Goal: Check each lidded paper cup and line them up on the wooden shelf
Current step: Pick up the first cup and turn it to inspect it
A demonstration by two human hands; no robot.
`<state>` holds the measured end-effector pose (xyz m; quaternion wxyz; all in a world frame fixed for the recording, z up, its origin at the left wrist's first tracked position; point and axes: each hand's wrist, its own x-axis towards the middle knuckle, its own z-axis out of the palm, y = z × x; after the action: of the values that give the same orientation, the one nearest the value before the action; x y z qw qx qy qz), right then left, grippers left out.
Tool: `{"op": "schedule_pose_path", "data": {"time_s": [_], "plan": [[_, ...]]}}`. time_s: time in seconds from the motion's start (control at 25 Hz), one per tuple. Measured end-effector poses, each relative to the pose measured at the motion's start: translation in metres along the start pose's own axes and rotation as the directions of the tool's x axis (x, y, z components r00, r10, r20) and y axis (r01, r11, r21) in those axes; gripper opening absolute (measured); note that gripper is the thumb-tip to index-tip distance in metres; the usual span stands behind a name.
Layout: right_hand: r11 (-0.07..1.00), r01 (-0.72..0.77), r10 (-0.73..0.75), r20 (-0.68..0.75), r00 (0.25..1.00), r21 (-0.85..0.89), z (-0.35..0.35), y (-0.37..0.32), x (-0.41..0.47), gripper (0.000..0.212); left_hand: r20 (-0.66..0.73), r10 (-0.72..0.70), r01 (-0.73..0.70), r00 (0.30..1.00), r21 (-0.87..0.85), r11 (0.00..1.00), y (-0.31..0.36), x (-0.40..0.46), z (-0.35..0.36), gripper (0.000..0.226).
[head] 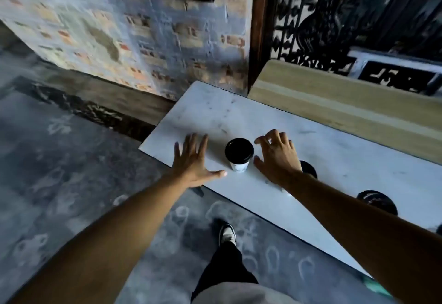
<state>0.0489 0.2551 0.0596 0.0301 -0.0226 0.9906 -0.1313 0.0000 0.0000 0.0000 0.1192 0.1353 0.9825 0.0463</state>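
Note:
A white paper cup with a black lid (239, 154) stands upright on the white marble counter (215, 112). My left hand (193, 160) hovers just left of it, fingers spread and straight, holding nothing. To the cup's right is my right hand (275, 155), fingers loosely bent, also apart from the cup. Two more black lids show behind my right forearm: a second cup (308, 168) and a third cup (376, 202), both partly hidden. The wooden shelf (346, 102) runs along the back of the counter, bare where visible.
A painted brick wall (143, 40) rises behind the counter's left end. A black ornate iron grille (334, 16) stands behind the shelf. The counter's front edge drops to a dark concrete floor (71, 184), where my shoe (227, 234) is seen.

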Motion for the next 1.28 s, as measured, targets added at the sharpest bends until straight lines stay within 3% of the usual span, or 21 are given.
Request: {"op": "schedule_pose_path", "data": {"time_s": [0.16,0.36,0.6,0.8,0.96,1.08,1.2,1.28], "plan": [[0.994,-0.103,0.096,0.127,0.987,0.044,0.031,-0.025,0.026,0.053,0.108,0.064,-0.036,0.992,-0.246,0.969,-0.014,0.038,0.041,0.14],[0.979,-0.198,0.19,0.142,0.971,0.045,0.052,-0.036,0.039,0.054,0.181,0.192,-0.063,0.965,-0.548,0.834,-0.005,0.072,0.067,0.126],[0.961,-0.256,0.245,0.113,0.963,0.102,0.059,-0.035,0.041,0.049,0.085,0.274,-0.133,0.958,-0.717,0.684,0.028,0.1,0.078,0.06],[0.85,-0.432,0.413,0.129,0.902,0.301,0.05,-0.029,0.042,0.051,0.149,0.254,-0.09,0.956,-0.673,0.734,0.04,0.088,0.062,0.067],[0.739,-0.464,0.446,0.161,0.88,0.489,0.032,-0.022,0.039,0.067,0.134,0.259,-0.136,0.957,-0.58,0.803,0.042,0.068,0.023,0.068],[0.55,-0.486,0.462,0.238,0.854,0.679,0.018,-0.015,0.037,0.07,0.03,0.309,-0.257,0.95,-0.483,0.837,0.042,0.056,-0.004,0.066],[0.282,-0.461,0.485,0.29,0.825,0.841,0.011,-0.017,0.032,0.045,-0.046,0.332,-0.329,0.942,-0.315,0.89,0.049,0.05,-0.029,0.063],[0.165,-0.447,0.514,0.31,0.8,0.879,0.007,-0.019,0.03,0.039,-0.077,0.361,-0.369,0.929,-0.218,0.903,0.059,0.046,-0.04,0.06]]}}
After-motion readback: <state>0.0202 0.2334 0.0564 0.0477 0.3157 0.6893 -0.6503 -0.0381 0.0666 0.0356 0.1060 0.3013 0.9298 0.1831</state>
